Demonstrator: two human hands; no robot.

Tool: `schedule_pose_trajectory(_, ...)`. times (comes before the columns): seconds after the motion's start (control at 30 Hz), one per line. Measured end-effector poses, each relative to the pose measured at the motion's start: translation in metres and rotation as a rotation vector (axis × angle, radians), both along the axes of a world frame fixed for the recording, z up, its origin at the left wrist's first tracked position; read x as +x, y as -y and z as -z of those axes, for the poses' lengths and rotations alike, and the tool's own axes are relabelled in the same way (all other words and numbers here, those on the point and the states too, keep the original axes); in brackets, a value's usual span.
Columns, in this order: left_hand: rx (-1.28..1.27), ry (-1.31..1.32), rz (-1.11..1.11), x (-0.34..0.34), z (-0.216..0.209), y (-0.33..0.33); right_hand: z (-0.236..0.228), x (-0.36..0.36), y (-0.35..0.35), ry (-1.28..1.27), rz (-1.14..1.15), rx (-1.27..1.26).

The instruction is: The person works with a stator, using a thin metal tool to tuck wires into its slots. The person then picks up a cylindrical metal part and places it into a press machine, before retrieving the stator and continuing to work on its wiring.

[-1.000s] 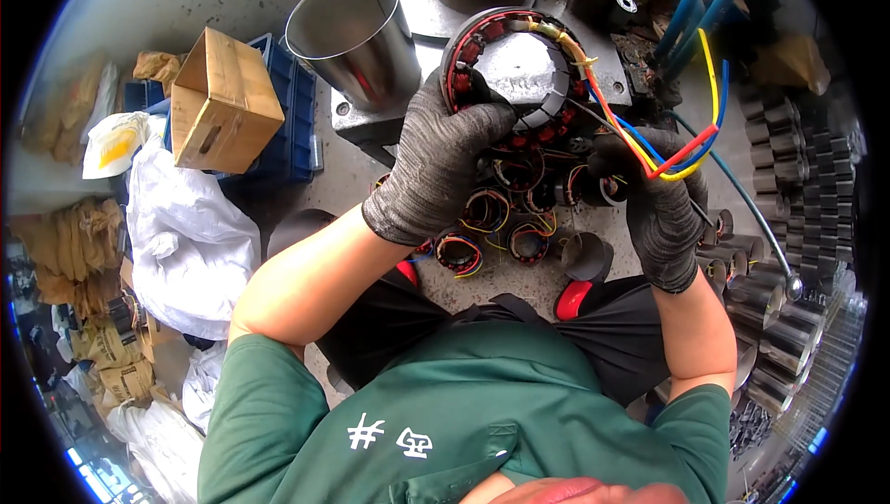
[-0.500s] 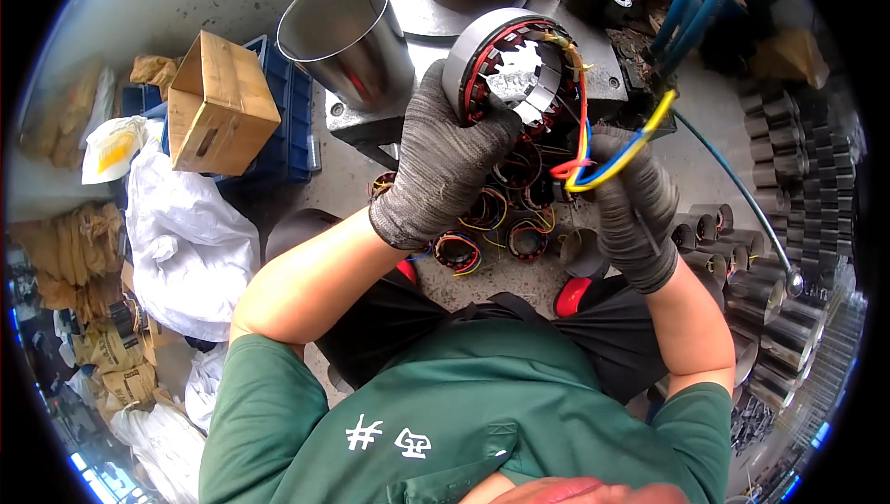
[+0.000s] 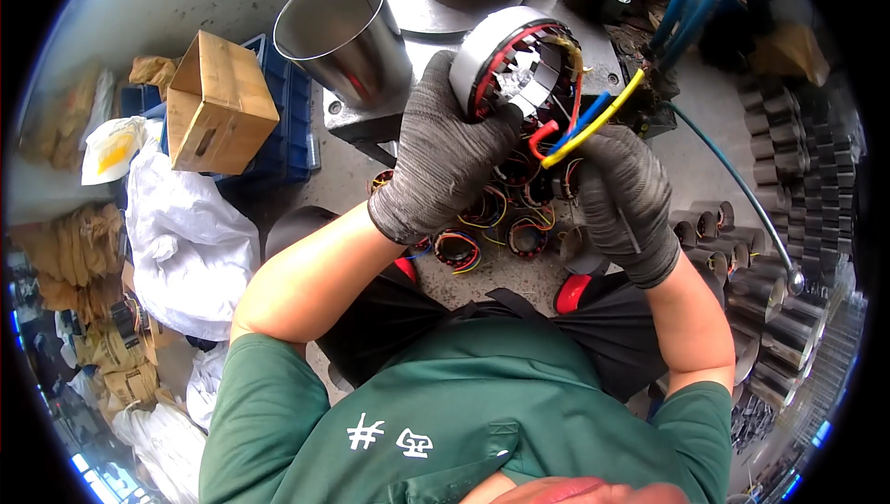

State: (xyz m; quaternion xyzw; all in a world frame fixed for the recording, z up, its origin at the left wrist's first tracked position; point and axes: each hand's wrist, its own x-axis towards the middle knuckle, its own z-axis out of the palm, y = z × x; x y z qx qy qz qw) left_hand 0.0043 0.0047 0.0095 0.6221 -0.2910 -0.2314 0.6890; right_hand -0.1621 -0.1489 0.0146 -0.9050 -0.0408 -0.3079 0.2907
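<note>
A: Your gloved left hand (image 3: pixel 440 156) is wrapped around the silver-sided stator ring (image 3: pixel 493 38), which tilts up in front of you, across your view of the metal base plate (image 3: pixel 599 57).

B: And your right hand (image 3: pixel 629 193)?

A: Its fingers curl around a thin rod (image 3: pixel 631 233), one end showing beside your palm. Just by your fingertips are the ring's yellow wire (image 3: pixel 607 124), blue wire (image 3: pixel 586 116) and red wire (image 3: pixel 538 140); I can't tell whether you're pinching them.

B: Past your hands, more wound rings (image 3: pixel 454 249) lie on the floor between your shoes (image 3: pixel 573 293).

A: To the ring's left you have an open steel cylinder (image 3: pixel 371 63); farther left, a cardboard box (image 3: pixel 222 105) beside a blue crate (image 3: pixel 295 124).

B: On your right, metal sleeves (image 3: pixel 758 293) lie grouped.
</note>
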Motion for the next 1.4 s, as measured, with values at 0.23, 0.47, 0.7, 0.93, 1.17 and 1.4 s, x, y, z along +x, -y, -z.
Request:
schedule_pose_trajectory(0.23, -0.111, -0.311, 0.119, 0.011, -0.010, -0.006, -0.007, -0.011, 0.001, -0.067, -0.025, 0.777)
schedule_pose_trajectory(0.47, -0.085, -0.236, 0.129, 0.013, -0.005, -0.004, -0.016, -0.010, 0.001, -0.104, -0.006, 0.769)
schedule_pose_trajectory(0.7, -0.057, -0.083, 0.071, 0.012, -0.007, -0.004, -0.024, -0.014, 0.004, -0.116, -0.013, 0.791)
schedule_pose_trajectory(0.93, 0.037, 0.114, -0.015, 0.013, -0.012, -0.002, -0.022, -0.028, 0.020, -0.117, 0.015, 0.946)
schedule_pose_trajectory(1.17, -0.032, 1.142, -0.080, 0.041, -0.009, -0.008, -0.034, -0.036, 0.030, 0.336, -0.070, 0.597)
schedule_pose_trajectory(1.4, -0.219, 1.392, 0.164, 0.044, -0.023, -0.011, -0.044, -0.039, 0.042, 0.148, 0.002, 0.770)
